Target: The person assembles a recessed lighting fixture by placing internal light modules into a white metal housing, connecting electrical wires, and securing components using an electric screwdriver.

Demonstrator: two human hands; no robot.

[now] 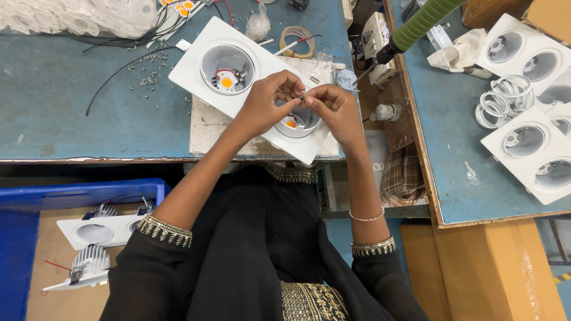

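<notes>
A white twin downlight housing [196, 56] lies on a worn board on the blue workbench. Its far cup [227, 69] shows a yellow LED chip with red wires. Both my hands meet above the near cup [295, 123], which holds another yellow chip. My left hand [269, 98] and my right hand [334, 107] pinch a small metal part with thin wires [302, 94] between their fingertips. What exactly the part is cannot be made out.
Loose screws [151, 71], black cable and a tape roll [297, 35] lie on the bench. A green-handled electric screwdriver [416, 27] hangs at right. Finished white housings [526, 142] and rings [499, 101] fill the right table. A blue crate [24, 238] with more fittings stands at lower left.
</notes>
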